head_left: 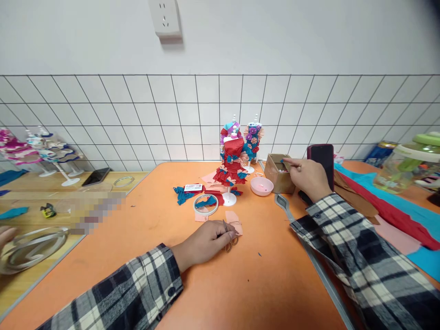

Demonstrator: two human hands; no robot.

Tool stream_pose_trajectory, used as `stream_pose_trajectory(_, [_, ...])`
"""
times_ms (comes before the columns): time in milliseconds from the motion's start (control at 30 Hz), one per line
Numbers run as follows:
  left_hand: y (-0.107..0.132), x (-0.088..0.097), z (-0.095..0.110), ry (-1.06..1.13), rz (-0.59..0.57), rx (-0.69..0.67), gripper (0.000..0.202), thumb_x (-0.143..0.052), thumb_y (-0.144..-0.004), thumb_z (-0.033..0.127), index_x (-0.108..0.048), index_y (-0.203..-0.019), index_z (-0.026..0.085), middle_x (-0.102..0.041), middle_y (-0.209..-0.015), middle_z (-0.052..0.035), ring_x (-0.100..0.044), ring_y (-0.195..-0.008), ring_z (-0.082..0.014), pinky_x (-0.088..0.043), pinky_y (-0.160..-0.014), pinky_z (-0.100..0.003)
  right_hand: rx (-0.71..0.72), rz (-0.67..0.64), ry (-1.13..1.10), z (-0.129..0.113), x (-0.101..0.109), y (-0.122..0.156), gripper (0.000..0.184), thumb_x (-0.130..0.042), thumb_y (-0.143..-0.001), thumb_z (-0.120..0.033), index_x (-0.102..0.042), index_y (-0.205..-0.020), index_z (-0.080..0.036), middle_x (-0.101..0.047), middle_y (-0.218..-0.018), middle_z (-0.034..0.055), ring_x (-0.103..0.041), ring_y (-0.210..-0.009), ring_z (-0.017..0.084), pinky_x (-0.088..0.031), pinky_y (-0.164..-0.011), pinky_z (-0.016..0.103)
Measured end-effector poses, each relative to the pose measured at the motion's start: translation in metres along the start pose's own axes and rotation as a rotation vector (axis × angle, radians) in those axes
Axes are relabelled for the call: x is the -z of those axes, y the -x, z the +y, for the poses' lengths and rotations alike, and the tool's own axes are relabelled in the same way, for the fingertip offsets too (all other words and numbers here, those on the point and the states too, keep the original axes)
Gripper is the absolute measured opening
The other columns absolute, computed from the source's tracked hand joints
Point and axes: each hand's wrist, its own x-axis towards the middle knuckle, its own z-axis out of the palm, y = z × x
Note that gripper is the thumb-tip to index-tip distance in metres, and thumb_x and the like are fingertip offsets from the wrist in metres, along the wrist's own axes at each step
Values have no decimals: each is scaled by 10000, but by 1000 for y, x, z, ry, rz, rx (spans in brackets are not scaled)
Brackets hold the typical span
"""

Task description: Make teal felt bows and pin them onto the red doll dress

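My left hand (211, 240) rests on the orange table, its fingers closed on a small pair of scissors (230, 245). Beneath and beyond it lies a pink crepe paper piece (233, 220). Over the small cardboard box (271, 176) reaches my right hand (307, 176), index finger extended and thumb hidden. A tiny blue bit shows at that fingertip; whether it is gripped is unclear. Between the hands stands a miniature dress form (232, 160) in a red ruffled dress with blue and pink bows. A roll of tape (205, 205) and a pink bowl (261, 186) are near it.
Other dressed forms (253, 137) stand behind. A phone (321, 160) leans upright by my right wrist, near a grey strap-like strip (282, 201). Coloured crepe sheets (388, 208) and a green-lidded clear jug (409, 165) lie right. At left, a person's hand (6, 234) is beside tape rolls.
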Motion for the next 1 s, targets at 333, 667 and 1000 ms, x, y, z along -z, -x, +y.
stream_pose_trajectory(333, [-9, 10, -14, 316, 342, 158, 475, -437, -885, 512, -520, -576, 159, -387, -514, 43, -355, -493, -101, -308, -494, -229, 304, -452, -651, -121, -13, 81, 331, -656, -781, -383, -676, -1059, -202, -692, -930, 48, -601, -711, 149, -446, -652, 263])
stream_pose_trajectory(667, [-7, 10, -9, 172, 319, 41, 339, -583, -824, 453, -542, -645, 168, -653, -754, -40, -601, -815, -182, -453, -714, -265, 303, -425, -526, -126, -23, 103, 219, -559, -816, -158, -700, -975, -212, -701, -992, 53, -631, -889, 172, -455, -772, 271])
stream_pose_trajectory(1000, [12, 38, 2, -335, 274, -186, 160, -559, -852, 278, -663, -936, 189, -702, -952, -54, -623, -914, -199, -471, -838, -329, -84, -570, -970, -88, -25, 87, 226, -647, -754, -371, -624, -889, -191, -703, -908, 55, -594, -652, 133, -432, -535, 238])
